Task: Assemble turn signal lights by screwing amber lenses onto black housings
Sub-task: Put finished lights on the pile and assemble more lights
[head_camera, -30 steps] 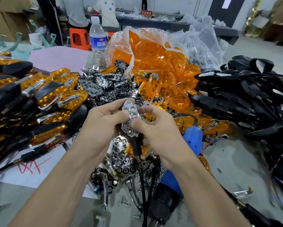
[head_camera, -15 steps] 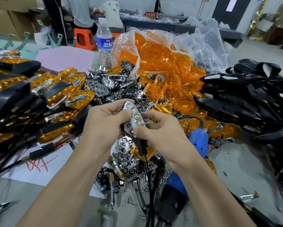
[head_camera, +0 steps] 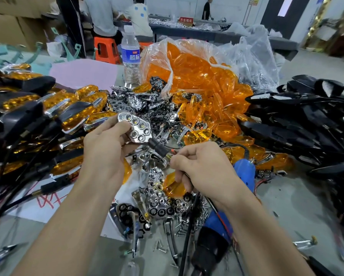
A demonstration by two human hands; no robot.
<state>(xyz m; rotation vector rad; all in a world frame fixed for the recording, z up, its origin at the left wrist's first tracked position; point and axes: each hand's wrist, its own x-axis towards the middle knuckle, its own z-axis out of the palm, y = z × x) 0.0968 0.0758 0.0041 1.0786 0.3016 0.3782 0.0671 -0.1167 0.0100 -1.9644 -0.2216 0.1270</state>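
The left hand [head_camera: 105,148] grips a chrome honeycomb reflector plate [head_camera: 137,128] with small bulbs, tilted toward ten o'clock. Its black stem [head_camera: 158,147] runs toward four o'clock, where the right hand [head_camera: 205,170] pinches its wire end with curled fingers. One amber plastic lens [head_camera: 174,189] lies just under those fingers. More lenses fill a clear plastic bag [head_camera: 197,76] at twelve o'clock, black plastic housings [head_camera: 306,120] are heaped at three, and a blue electric screwdriver [head_camera: 244,172] lies at five.

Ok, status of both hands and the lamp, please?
Left hand grips chrome reflector plate. Right hand curled on amber lens. Lens not yet fitted. Blue screwdriver lies beside right wrist.
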